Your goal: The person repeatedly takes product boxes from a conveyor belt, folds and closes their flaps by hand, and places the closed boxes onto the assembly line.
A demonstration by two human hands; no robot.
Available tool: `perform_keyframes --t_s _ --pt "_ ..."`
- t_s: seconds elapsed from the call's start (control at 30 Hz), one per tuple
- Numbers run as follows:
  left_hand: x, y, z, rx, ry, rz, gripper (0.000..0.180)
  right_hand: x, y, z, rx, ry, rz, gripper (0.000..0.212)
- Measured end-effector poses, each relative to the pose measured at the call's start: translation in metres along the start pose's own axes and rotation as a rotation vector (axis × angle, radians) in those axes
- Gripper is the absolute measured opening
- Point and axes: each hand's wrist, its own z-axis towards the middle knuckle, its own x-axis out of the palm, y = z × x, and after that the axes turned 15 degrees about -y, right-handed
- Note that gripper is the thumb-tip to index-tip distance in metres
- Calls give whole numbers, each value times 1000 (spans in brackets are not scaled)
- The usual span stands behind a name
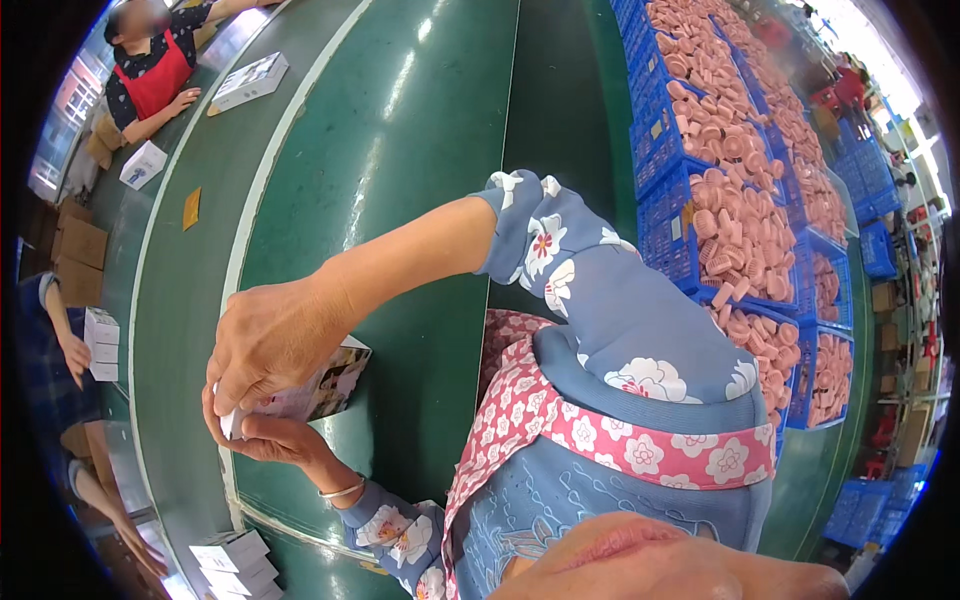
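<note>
Both of my hands come together over the green bench, close around a small white piece (231,424) whose kind I cannot make out. My right hand (275,330) reaches over from above, its fingers bent down and pinching at the white piece. From below, my left hand (268,440), with a bangle at the wrist, has its thumb and fingers curled round the same piece. Directly behind my hands stands a printed carton (338,385) with a white edge, partly hidden by them. Whether the white piece belongs to the carton cannot be seen.
A green conveyor belt (185,300) runs beyond the bench, with a yellow card (192,208) and a white carton (250,82) on it. Stacked cartons (240,565) stand lower left. Co-workers sit along the far side. Blue crates (665,235) of pink plastic parts line the right.
</note>
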Motion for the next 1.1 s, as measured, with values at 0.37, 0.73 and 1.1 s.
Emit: perform_keyframes --t_s 0.37,0.73,1.1 --pt "8 -7 0 -35 -38 16 61 -6 0 7 102 133 -40 14" --pt "7 -2 2 56 -74 -59 55 -18 -10 23 393 327 351 20" --pt "-16 19 -1 70 53 -161 51 -14 0 16 317 511 102 32"
